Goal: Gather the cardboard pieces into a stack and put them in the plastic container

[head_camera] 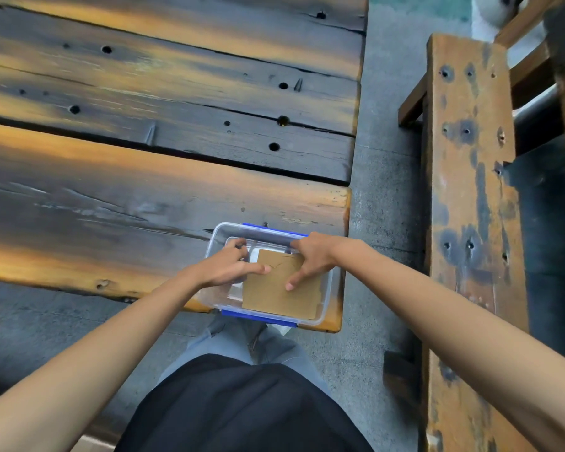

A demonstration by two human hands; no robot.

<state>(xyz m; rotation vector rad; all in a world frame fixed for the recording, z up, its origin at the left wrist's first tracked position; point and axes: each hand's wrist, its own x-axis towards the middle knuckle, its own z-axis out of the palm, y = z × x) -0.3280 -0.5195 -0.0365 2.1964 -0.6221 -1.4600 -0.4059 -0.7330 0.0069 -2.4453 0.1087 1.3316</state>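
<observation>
A clear plastic container (221, 234) with blue clips stands at the near right corner of the wooden table. Inside it lies a brown cardboard stack (274, 298), flat and slightly askew toward the right wall. My left hand (230, 267) is over the container's left half, thumb resting on the cardboard's upper left corner and fingers curled down at the far edge. My right hand (310, 256) reaches in from the right, fingers spread, with its thumb pressing on the top of the cardboard. How many pieces are in the stack is hidden.
The container sits on a dark, weathered plank table (144, 158) with knot holes, close to its front edge. A rusty-looking wooden bench (467, 190) runs along the right, across a strip of grey concrete floor (385, 158). My legs are below the table edge.
</observation>
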